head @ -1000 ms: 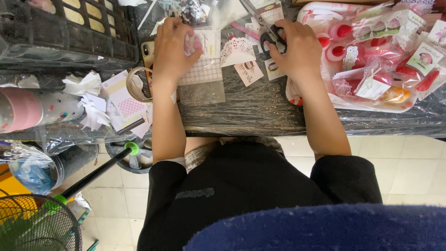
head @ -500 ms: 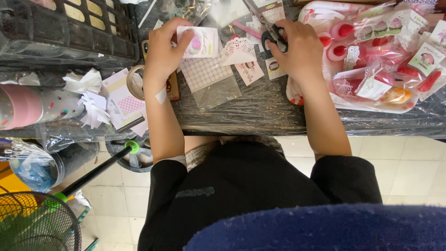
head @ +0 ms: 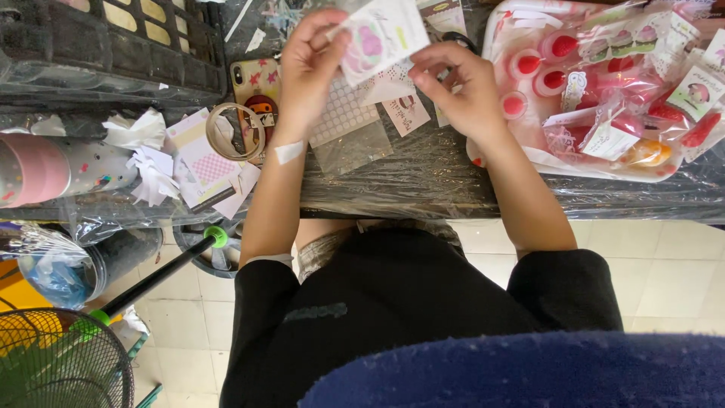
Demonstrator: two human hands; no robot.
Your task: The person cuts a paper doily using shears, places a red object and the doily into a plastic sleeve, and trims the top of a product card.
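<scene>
Both hands have come together since the earlier pictures: the right hand (head: 462,89) has left the scissors (head: 453,38), which now lie on the table (head: 423,181) behind it, and the left hand (head: 308,69) has lifted the small packet (head: 381,32) well clear of the tabletop. The left grip is pinched closed on the packet's left edge, thumb in front. The right fingers curl narrowly toward its lower right corner; whether they already touch it I cannot tell from here.

The packet, a clear sleeve with a white card and pink print, sits high between the hands, above the sheet of round stickers (head: 341,113) and an empty clear bag (head: 353,148) lying flat on the table.

As for progress, my guess is this is somewhere in the middle. The pink tray (head: 504,45) on the right already holds many finished packets, while loose cards (head: 408,113), the sticker sheet and the spare bag wait unused.
</scene>
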